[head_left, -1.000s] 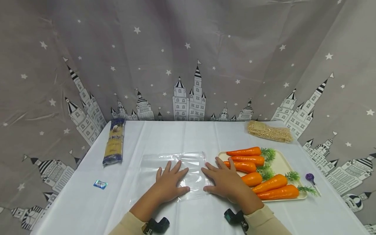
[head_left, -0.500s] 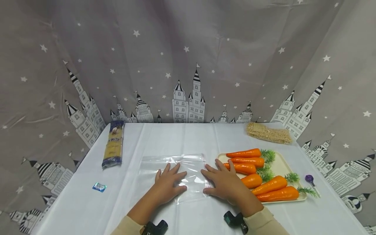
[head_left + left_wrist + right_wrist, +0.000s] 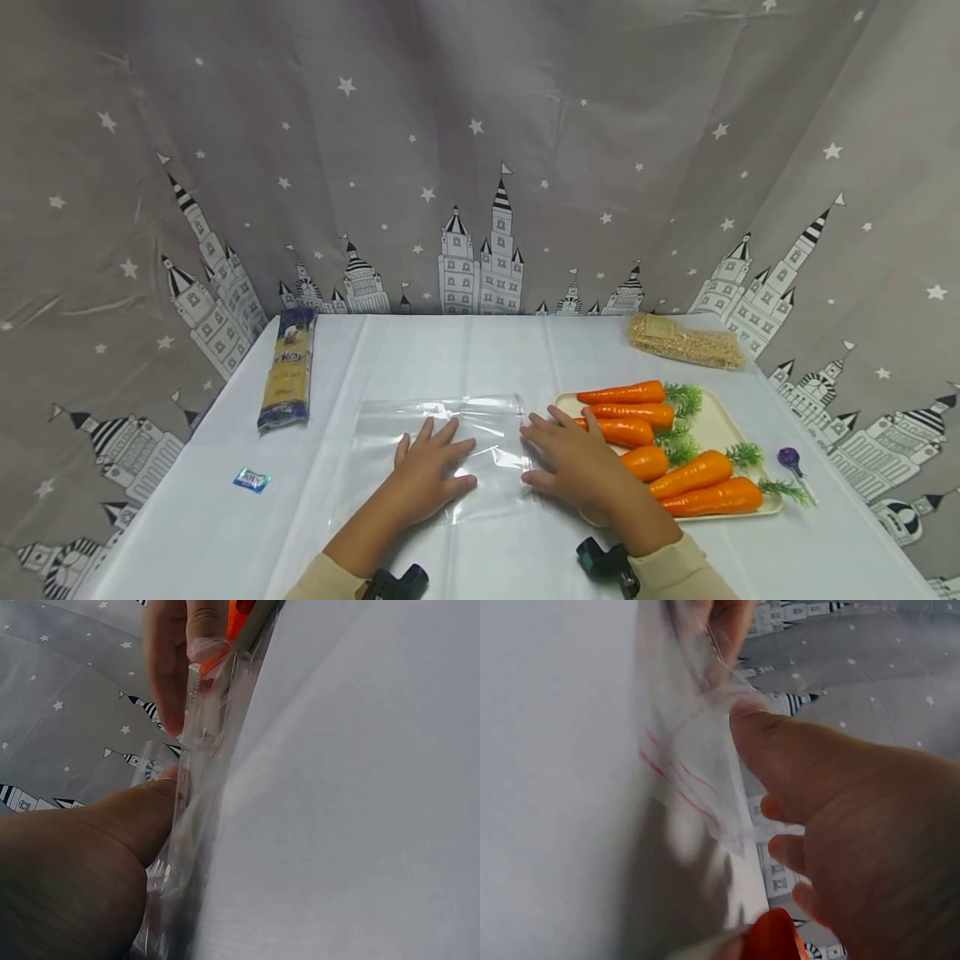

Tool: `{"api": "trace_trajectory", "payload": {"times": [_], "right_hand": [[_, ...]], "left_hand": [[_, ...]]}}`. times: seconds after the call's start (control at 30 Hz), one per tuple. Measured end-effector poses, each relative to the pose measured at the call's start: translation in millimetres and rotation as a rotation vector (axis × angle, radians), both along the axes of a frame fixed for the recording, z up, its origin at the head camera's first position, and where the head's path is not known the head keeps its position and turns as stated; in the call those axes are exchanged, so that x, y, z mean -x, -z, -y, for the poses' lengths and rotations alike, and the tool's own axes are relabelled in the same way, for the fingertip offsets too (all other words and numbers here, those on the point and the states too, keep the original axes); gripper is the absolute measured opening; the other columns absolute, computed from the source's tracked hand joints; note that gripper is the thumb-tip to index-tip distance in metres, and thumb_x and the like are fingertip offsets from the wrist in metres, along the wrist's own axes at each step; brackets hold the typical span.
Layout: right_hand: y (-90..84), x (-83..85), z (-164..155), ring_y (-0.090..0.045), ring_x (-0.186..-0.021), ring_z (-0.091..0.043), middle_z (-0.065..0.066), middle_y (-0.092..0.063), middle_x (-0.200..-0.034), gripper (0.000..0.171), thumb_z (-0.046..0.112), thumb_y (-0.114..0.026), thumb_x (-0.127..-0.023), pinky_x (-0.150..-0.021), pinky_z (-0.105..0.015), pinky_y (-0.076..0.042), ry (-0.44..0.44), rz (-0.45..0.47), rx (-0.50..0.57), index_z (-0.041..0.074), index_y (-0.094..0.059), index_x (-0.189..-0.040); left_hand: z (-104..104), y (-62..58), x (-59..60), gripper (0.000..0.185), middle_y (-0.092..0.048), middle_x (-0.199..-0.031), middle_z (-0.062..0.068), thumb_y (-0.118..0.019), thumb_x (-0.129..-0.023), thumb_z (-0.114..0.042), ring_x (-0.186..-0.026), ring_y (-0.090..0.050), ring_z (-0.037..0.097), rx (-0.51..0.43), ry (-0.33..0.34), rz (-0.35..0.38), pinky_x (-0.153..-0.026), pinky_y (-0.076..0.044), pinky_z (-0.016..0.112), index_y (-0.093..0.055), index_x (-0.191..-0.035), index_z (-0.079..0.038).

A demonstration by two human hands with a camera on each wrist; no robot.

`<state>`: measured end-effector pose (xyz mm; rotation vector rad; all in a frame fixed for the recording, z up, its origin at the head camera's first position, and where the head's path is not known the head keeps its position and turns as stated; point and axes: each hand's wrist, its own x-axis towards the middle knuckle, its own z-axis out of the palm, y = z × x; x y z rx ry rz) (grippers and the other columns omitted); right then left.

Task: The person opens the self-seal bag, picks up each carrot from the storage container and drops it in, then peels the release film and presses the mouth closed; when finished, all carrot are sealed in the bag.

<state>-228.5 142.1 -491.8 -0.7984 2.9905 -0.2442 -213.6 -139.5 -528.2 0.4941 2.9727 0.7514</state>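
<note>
From the head camera I see a white table (image 3: 225, 533) set against a grey curtain (image 3: 480, 150) printed with stars and castles. A clear plastic bag (image 3: 442, 433) lies flat at the middle of the table. My left hand (image 3: 429, 475) rests palm-down on the bag, fingers straight and spread apart. My right hand (image 3: 573, 467) lies flat at the bag's right edge, fingers straight and slightly apart, just beside a cream tray (image 3: 716, 421) holding six orange carrots (image 3: 693, 472) with green tops. A pasta packet (image 3: 287, 367) lies at the far left, a small blue wrapper (image 3: 251, 480) near the left edge, a bag of grain (image 3: 686, 340) at the far right, and a small purple item (image 3: 789, 457) right of the tray.

From the left wrist camera I see the left hand (image 3: 82, 870) close up, its thumb pressing the bag (image 3: 199, 810) against the table.

From the right wrist camera I see the right hand (image 3: 840, 825), thumb touching the bag's edge (image 3: 697, 780), which carries thin red lines; the other fingers are loosely bent, gripping nothing.
</note>
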Motion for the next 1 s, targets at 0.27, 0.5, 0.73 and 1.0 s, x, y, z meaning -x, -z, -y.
{"api": "trace_trajectory", "payload": {"times": [0.27,0.5,0.73,1.0], "right_hand": [[-9.8,2.7,-13,-0.042,-0.152,-0.031,-0.005,-0.051,-0.16,0.066,0.053,-0.073,-0.094,-0.125,-0.061,-0.027,-0.008,-0.003,0.123,0.021,-0.058,-0.15],[-20.4,1.6,-35,-0.053,-0.142,-0.029,-0.005,-0.06,-0.15,0.065,0.04,-0.081,-0.091,-0.12,-0.054,-0.04,0.084,0.065,0.296,0.016,-0.06,-0.147],[-33.7,-7.1,-69,-0.049,-0.144,-0.034,-0.002,-0.057,-0.153,0.065,0.04,-0.08,-0.093,-0.117,-0.062,-0.04,0.183,0.116,0.328,0.022,-0.057,-0.151],[-41.6,-11.6,-108,-0.051,-0.142,-0.04,-0.007,-0.059,-0.151,0.067,0.04,-0.081,-0.092,-0.113,-0.067,-0.041,0.245,0.125,0.296,0.02,-0.056,-0.151]], "left_hand": [[0,-1.3,0.7,0.059,-0.039,-0.167,0.011,-0.077,-0.091,-0.049,-0.157,-0.019,0.05,0.0,0.008,-0.011,-0.118,-0.01,0.079,-0.064,-0.145,-0.028],[0,1.3,0.8,0.059,-0.039,-0.167,0.011,-0.076,-0.091,-0.05,-0.157,-0.02,0.05,0.0,0.0,-0.01,-0.118,-0.01,0.08,-0.064,-0.144,-0.028],[1,0.2,0.0,0.059,-0.038,-0.168,0.011,-0.077,-0.09,-0.05,-0.158,-0.019,0.05,0.002,-0.007,-0.009,-0.118,-0.009,0.079,-0.064,-0.144,-0.028],[-1,-1.0,-0.9,0.059,-0.038,-0.168,0.011,-0.076,-0.091,-0.05,-0.158,-0.018,0.049,-0.007,-0.002,0.0,-0.119,-0.009,0.079,-0.064,-0.144,-0.028]]}}
